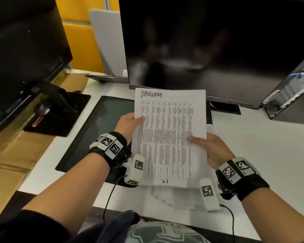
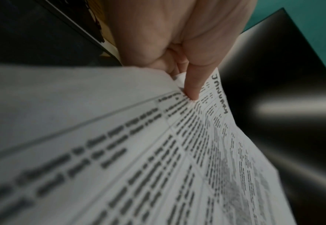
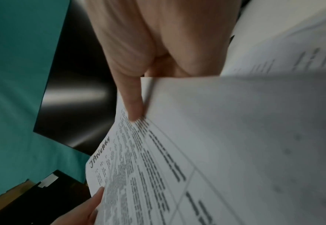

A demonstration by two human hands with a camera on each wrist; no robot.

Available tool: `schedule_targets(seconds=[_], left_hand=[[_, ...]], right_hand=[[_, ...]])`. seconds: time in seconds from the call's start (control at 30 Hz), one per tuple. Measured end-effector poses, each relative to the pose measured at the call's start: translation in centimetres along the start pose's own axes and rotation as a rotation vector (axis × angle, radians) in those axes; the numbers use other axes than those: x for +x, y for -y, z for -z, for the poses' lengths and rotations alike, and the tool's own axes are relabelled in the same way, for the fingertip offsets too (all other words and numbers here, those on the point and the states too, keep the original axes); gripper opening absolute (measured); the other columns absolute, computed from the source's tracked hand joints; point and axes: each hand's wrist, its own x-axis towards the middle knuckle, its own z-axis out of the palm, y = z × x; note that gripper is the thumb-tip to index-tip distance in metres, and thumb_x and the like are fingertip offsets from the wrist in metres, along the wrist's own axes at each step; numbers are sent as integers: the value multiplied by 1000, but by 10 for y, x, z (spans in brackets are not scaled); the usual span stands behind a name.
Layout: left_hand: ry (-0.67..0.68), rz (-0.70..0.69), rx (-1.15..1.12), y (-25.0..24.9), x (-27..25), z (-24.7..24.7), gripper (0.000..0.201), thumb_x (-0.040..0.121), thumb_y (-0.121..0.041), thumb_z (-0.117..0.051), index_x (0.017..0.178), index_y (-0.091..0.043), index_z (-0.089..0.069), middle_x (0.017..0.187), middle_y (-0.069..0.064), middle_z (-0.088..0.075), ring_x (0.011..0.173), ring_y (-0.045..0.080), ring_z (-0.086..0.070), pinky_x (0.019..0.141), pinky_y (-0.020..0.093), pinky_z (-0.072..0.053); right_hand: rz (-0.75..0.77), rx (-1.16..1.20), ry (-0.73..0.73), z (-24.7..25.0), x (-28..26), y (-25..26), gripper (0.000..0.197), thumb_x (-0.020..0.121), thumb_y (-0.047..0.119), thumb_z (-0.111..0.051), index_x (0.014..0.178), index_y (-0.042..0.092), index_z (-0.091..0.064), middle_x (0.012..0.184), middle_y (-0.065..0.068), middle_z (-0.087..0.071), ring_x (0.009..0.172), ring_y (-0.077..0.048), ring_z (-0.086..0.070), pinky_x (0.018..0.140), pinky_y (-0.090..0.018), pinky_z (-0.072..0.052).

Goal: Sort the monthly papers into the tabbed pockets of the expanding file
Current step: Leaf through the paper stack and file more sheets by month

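Note:
A white sheet headed JANUARY (image 1: pixel 168 130), printed with a dense table, is held up over the desk in front of the monitor. My left hand (image 1: pixel 130 124) pinches its left edge, thumb on the printed face. My right hand (image 1: pixel 209 146) pinches the right edge lower down, thumb on top. In the left wrist view the left thumb (image 2: pixel 194 85) presses the JANUARY sheet (image 2: pixel 206 152); in the right wrist view the right thumb (image 3: pixel 132 103) does the same on that sheet (image 3: pixel 158 167). A loose stack of more papers (image 1: pixel 179 199) lies on the desk under the sheet. No expanding file is in view.
A large dark monitor (image 1: pixel 218 46) stands right behind the sheet, a second monitor (image 1: pixel 21 50) at the left on its black base (image 1: pixel 56 118). A flat black panel (image 1: pixel 95 130) lies on the white desk (image 1: pixel 263 146). A computer case (image 1: pixel 291 90) stands at right. Cardboard (image 1: pixel 11 155) lies at left.

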Motion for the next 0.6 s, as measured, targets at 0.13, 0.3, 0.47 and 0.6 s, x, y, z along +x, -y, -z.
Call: schedule_targets(seconds=[0.13, 0.3, 0.47, 0.6], left_hand=[[-64, -40, 324, 12, 10, -7, 13, 90, -17, -60, 101, -10, -61, 97, 7, -64, 89, 20, -59, 81, 34, -51], [313, -377, 1322, 48, -2, -2, 54, 78, -37, -70, 125, -22, -50, 139, 5, -38, 133, 24, -30, 110, 42, -29], [535, -440, 1776, 48, -4, -4, 62, 81, -21, -60, 138, -23, -37, 155, 9, -11, 145, 25, 1, 115, 55, -7], [773, -603, 1959, 37, -7, -1, 44, 92, -24, -45, 136, -22, -44, 155, 3, -21, 146, 19, 2, 116, 50, 0]], right_hand=[[9, -95, -135, 17, -6, -6, 31, 78, 3, -70, 109, 6, -66, 106, -11, -71, 95, -25, -69, 90, -43, -51], [79, -92, -371, 54, -10, -6, 31, 76, 7, -74, 106, 7, -66, 102, -9, -70, 96, -28, -66, 95, -44, -47], [82, -117, -403, 67, -12, -11, 21, 73, 11, -76, 93, 13, -68, 98, -9, -70, 97, -31, -65, 96, -47, -47], [65, -143, -377, 66, -11, -16, 28, 69, 18, -80, 95, 12, -70, 101, -10, -71, 97, -32, -65, 96, -52, -46]])
